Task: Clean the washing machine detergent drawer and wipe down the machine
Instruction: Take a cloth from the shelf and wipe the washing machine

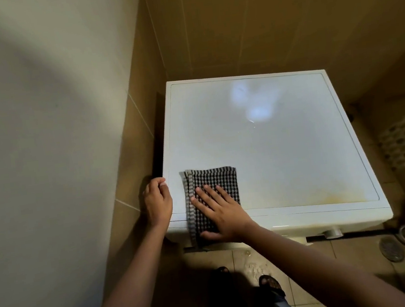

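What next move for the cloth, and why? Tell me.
Probably slide the black-and-white checked cloth rightward: the right hand presses it flat at the front-left corner of the white washing machine top, and a yellowish stain shows front-right.

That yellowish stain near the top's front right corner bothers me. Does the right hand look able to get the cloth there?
Probably yes. The right hand lies flat on the checkered cloth, and the washing machine top between it and the yellowish stain holds nothing in the way.
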{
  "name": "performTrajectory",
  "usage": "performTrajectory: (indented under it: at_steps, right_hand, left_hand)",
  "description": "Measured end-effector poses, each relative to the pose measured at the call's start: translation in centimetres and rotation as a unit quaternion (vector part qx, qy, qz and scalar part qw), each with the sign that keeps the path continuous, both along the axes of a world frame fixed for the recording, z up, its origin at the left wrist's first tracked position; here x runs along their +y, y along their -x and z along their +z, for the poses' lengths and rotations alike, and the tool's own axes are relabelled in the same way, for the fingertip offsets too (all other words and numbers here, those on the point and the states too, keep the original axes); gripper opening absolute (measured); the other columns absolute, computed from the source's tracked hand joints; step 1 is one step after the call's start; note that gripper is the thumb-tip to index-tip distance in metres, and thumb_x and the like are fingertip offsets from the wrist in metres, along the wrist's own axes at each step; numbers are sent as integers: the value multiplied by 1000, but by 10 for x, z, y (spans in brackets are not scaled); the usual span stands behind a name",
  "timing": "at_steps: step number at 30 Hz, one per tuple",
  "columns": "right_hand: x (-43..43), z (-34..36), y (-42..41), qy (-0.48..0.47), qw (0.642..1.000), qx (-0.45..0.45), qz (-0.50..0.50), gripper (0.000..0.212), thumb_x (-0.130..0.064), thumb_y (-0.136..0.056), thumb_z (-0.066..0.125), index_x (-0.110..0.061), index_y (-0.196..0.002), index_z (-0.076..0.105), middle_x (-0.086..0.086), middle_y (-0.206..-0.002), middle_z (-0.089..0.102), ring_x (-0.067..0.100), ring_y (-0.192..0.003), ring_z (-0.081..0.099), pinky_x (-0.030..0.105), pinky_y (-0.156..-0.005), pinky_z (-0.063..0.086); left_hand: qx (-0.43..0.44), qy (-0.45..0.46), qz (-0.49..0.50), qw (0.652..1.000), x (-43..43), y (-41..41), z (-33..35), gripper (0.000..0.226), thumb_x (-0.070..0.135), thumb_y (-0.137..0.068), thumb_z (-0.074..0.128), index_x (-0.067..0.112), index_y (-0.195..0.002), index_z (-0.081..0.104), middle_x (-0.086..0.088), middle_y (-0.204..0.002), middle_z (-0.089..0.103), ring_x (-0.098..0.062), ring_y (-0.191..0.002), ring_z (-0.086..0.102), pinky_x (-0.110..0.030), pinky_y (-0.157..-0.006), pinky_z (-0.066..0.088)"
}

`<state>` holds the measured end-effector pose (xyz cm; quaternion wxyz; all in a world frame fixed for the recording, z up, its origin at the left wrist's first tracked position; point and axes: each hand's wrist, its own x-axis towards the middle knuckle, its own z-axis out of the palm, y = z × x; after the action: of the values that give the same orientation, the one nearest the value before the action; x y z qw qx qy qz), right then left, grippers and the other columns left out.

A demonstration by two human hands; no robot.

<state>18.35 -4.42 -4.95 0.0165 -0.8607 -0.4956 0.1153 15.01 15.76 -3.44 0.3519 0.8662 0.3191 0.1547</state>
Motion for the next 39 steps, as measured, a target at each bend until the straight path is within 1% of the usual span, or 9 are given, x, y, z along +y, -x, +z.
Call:
performTrajectory:
  at_steps: [5, 12, 15, 19, 23, 26, 30, 34, 39]
  right_hand:
    - [-66, -1, -8, 18, 999, -32, 19, 95, -72, -78, 44, -22, -153, 14, 8, -158, 18, 28, -145, 15, 46, -115, 11]
    - [-143, -12, 3, 53, 991, -82, -92, 83, -71, -89, 24, -16, -152, 18, 13, -156, 24, 30, -144, 18, 50, -113, 21]
    - [-119, -20, 16, 35, 987, -110, -110, 86, -69, -90, 22, -13, -152, 6, 19, -154, 23, 36, -142, 21, 51, -114, 15]
    - [-52, -27, 31, -21, 986, -159, -48, 93, -59, -83, 54, -8, -150, 15, 20, -148, 35, 38, -138, 31, 55, -112, 20]
    - [13, -34, 46, -66, 977, -202, 12, 59, -41, -97, 30, -9, -146, 29, 19, -147, 38, 39, -134, 38, 55, -109, 32]
    - [50, -44, 56, -89, 957, -263, 81, 53, -31, -101, 29, -6, -148, 26, 15, -151, 34, 34, -138, 34, 52, -112, 30]
    - [57, -56, 68, 26, 890, -409, 202, 71, -35, -95, 26, -4, -150, -7, 7, -160, 6, 23, -147, 9, 46, -117, 9]
    - [22, -75, 69, 88, 856, -457, 226, 84, -37, -92, 32, -2, -146, -22, 6, -159, -13, 20, -146, -5, 38, -117, -2]
    - [-62, -91, 58, 145, 842, -462, 237, 86, -19, -88, 37, -9, -145, -27, 12, -152, -31, 27, -140, -22, 42, -115, -13]
  left_hand:
    - [9, 27, 8, 1000, -6, 1, -4, 21, 9, -98, 46, 0, -111, 61, -18, -112, 62, -31, -105, 54, -22, -80, 33]
    - [-4, 68, -7, 998, -9, 6, -7, 24, 12, -99, 46, 2, -119, 55, -16, -120, 56, -25, -105, 53, -19, -78, 33]
    - [-9, 86, -4, 996, -8, 6, -6, 24, 12, -99, 45, 2, -119, 55, -14, -121, 55, -15, -102, 49, -15, -78, 33]
    - [-35, 121, 5, 992, -3, 6, -13, 23, 10, -99, 43, 5, -115, 58, -11, -120, 59, -21, -106, 54, -22, -85, 40]
    - [-26, 200, 6, 979, 5, 10, -12, 27, 11, -100, 40, 11, -115, 63, -3, -121, 63, -13, -106, 56, -14, -83, 41]
    - [-20, 351, 28, 936, 18, 8, -4, 25, 15, -99, 46, 14, -107, 69, -9, -119, 66, -24, -112, 61, -27, -92, 48]
    - [37, 266, -21, 963, 20, 8, 11, 33, 21, -100, 41, 8, -121, 63, -6, -126, 62, -16, -116, 55, -19, -88, 41]
    - [101, 84, -93, 987, 8, 26, 0, 48, 46, -91, 40, 17, -121, 64, -7, -131, 60, -25, -120, 56, -33, -102, 42]
    - [87, 121, -113, 982, -15, 47, -7, 43, 27, -104, 36, 17, -145, 41, -6, -160, 18, -14, -143, 26, -10, -96, 20]
